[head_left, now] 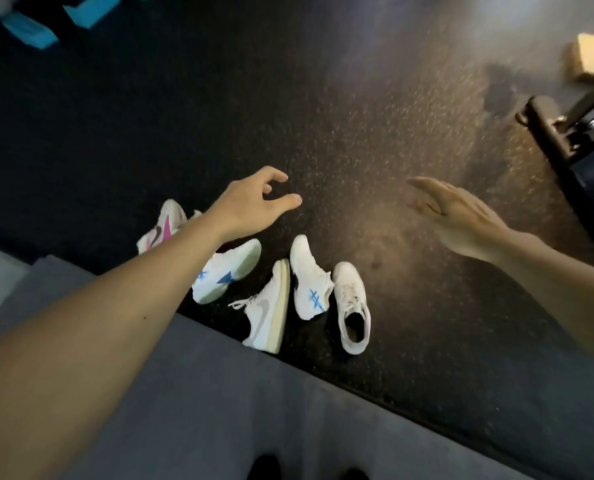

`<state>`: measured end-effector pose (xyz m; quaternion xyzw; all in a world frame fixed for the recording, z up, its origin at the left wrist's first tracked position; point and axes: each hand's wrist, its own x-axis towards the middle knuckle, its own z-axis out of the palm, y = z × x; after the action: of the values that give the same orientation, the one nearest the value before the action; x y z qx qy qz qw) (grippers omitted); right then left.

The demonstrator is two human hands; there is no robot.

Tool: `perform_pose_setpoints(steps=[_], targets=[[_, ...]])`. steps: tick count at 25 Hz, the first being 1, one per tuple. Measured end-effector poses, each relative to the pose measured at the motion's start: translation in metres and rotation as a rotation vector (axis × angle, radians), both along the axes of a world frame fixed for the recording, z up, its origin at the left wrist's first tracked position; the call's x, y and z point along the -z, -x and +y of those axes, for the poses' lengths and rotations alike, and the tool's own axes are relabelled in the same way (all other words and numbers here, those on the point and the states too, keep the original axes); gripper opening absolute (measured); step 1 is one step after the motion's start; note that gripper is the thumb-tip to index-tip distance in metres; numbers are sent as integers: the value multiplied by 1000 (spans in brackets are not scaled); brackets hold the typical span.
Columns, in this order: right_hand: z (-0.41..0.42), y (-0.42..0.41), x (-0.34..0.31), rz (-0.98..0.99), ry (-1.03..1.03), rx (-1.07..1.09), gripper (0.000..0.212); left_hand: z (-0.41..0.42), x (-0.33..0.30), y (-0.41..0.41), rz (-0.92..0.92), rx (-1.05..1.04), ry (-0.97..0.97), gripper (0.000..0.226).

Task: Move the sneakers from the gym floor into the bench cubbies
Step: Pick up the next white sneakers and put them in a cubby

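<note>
Lying on the speckled floor beside the grey bench, five sneakers mostly pointed their toes away; left hand and right hand hovered open, empty.

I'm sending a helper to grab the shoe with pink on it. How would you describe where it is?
Start at the grey bench edge along the dark floor, where the sneakers lie in a cluster. The pink-marked sneaker is farthest left, partly hidden by the left forearm. It alone has a pink stripe; its neighbours carry blue or grey marks.
</note>
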<state>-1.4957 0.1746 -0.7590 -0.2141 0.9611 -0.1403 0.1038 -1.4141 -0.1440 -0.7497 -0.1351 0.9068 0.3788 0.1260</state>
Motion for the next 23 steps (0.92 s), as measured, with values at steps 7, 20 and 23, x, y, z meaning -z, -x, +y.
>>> perform_pose_setpoints(steps=[7,20,23], targets=[[2,-33,193,-80,9,32,52,-3,205,-34,-57,-35,60,65],[5,-138,402,-274,-5,14,29,-6,427,-129,-164,-42,240,60],[5,-148,423,-264,-76,16,42,-7,443,-131,-146,-121,339,60]])
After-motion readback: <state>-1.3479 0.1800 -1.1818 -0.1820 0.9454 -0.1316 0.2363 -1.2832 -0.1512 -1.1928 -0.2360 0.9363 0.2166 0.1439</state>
